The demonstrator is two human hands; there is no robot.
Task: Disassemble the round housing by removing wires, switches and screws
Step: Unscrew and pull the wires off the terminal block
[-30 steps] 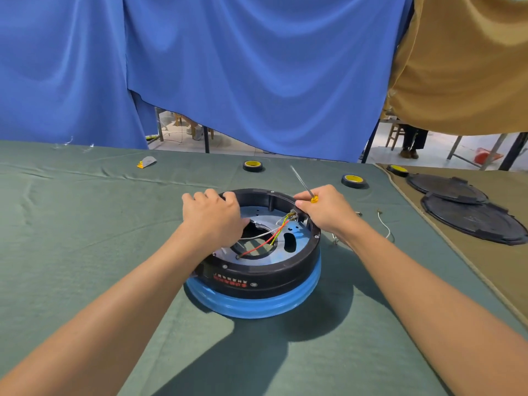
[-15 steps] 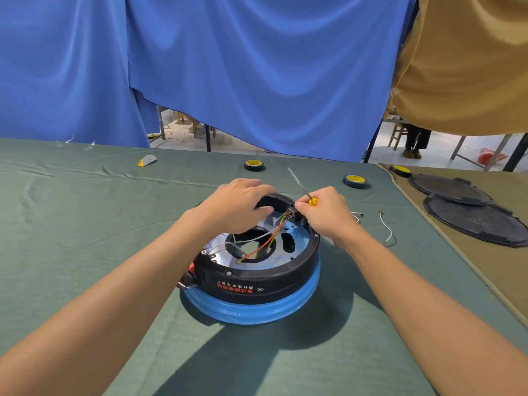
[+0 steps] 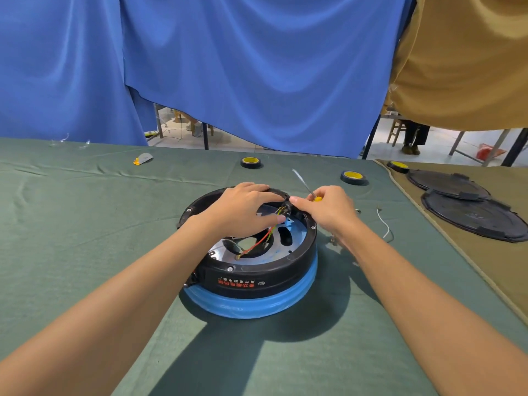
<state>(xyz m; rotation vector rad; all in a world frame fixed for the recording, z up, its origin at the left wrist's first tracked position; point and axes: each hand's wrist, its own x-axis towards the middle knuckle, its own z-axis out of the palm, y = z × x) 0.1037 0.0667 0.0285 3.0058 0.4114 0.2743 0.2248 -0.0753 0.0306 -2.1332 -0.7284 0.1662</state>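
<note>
The desk (image 3: 85, 224) is covered with a green cloth. The round housing (image 3: 257, 275) stands on it at centre, directly in front of the person, open side up. It consists of a black upper ring with red and white lettering on the near wall and a blue lower band touching the cloth. Small screws sit at intervals along the top of the black rim.

Inside the housing lies a silver plate (image 3: 297, 241) with oval cut-outs. Red, yellow and green wires (image 3: 257, 242) run across this plate from a central opening to a black part at the far rim.

2 black round covers (image 3: 471, 221) lie overlapping on an adjoining tan-covered surface to the right.

The left hand (image 3: 240, 210) rests over the far rim, fingers reaching toward the black part and thumb beside the wires. Whether these fingers pinch anything cannot be told. The right hand (image 3: 328, 208) has its fingers clamped on a screwdriver (image 3: 303, 181) with a yellow handle, its shaft pointing up and away, while the forefinger extends to the same black part.

3 tape rolls (image 3: 251, 162) lie beyond the housing. A loose white wire (image 3: 384, 224) lies right of the right hand.
</note>
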